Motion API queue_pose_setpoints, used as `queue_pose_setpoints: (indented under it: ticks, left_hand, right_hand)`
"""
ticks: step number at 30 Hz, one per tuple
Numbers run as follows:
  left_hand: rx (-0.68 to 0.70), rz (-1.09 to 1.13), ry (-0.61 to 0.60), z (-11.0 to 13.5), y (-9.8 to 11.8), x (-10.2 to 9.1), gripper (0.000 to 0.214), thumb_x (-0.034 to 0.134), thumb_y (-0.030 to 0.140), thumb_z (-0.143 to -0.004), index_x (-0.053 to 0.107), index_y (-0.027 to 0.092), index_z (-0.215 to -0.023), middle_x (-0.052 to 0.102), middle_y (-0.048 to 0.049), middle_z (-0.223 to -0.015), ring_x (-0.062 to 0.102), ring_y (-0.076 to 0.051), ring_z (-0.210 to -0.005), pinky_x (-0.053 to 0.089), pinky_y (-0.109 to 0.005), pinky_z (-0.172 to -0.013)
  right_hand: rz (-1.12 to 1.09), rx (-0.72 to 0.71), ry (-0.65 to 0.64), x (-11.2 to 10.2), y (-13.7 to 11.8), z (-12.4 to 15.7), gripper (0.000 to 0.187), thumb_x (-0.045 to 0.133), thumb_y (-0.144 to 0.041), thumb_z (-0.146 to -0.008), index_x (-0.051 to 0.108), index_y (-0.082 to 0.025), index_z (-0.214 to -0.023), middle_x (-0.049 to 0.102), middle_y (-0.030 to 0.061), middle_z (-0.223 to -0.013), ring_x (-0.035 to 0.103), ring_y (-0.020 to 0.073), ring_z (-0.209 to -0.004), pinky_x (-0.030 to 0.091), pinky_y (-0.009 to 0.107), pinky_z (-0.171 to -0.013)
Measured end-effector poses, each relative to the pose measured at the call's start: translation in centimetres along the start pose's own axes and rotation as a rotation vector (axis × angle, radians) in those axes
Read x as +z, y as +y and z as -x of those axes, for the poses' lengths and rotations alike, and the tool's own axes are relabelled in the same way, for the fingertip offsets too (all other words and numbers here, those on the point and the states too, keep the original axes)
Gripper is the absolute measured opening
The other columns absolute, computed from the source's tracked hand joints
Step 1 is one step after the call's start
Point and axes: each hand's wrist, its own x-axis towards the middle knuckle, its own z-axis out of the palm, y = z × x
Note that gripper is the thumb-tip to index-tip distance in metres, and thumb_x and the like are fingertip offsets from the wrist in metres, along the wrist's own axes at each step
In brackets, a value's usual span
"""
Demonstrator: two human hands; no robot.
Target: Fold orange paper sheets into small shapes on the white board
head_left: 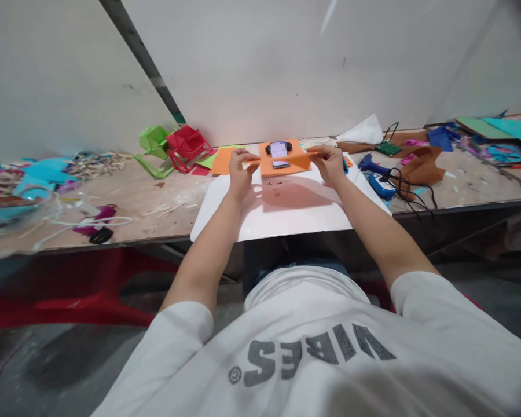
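Note:
Both hands are raised over a white board, holding an orange sheet seen nearly edge-on between them. My left hand pinches its left end between thumb and fingers. At the right end, my right hand grips it the same way. The sheet casts an orange tint on the board beneath. Just beyond it a phone with a lit screen leans on a dark round object. Under the phone lies another orange sheet. Whether the held piece is paper or foam I cannot tell.
Left of the board stand a green miniature chair and a red one. A purple glue gun with a white cord lies near the front edge. On the right are a blue glue gun, a blue device and black cords.

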Motion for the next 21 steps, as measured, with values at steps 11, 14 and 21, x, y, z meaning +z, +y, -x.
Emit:
queue_pose_setpoints:
  ticks: [11,14,21]
  left_hand:
    - [-0.256,0.120,-0.176,0.9,0.4,-0.1,0.047,0.108,0.044,-0.071,0.090,0.025,-0.110,0.092,-0.0072,-0.106,0.090,-0.026,-0.088,0.073,-0.039,-0.088]
    - [-0.168,0.082,-0.199,0.9,0.2,-0.5,0.035,0.104,0.043,-0.074,0.093,0.024,-0.101,0.094,-0.0095,-0.113,0.092,-0.028,-0.103,0.072,-0.038,-0.094]
    - [-0.194,0.042,-0.133,0.0,-1.1,-0.3,0.045,0.107,0.051,-0.081,0.075,0.023,-0.067,0.077,-0.0046,-0.072,0.087,-0.026,-0.087,0.065,-0.036,-0.084]
  right_hand:
    - [-0.130,0.143,-0.065,1.4,1.0,0.0,0.040,0.109,-0.051,-0.077,0.079,-0.028,-0.090,0.083,0.0072,-0.113,0.082,0.0261,-0.109,0.078,0.041,-0.093]
    - [-0.135,0.156,-0.064,1.3,0.7,0.3,0.034,0.107,-0.046,-0.076,0.080,-0.028,-0.087,0.086,0.0082,-0.113,0.083,0.0271,-0.110,0.079,0.041,-0.094]
    - [-0.018,0.172,-0.123,0.1,0.6,-0.3,0.034,0.105,-0.037,-0.084,0.075,-0.028,-0.072,0.090,0.0081,-0.095,0.089,0.0321,-0.112,0.077,0.051,-0.109]
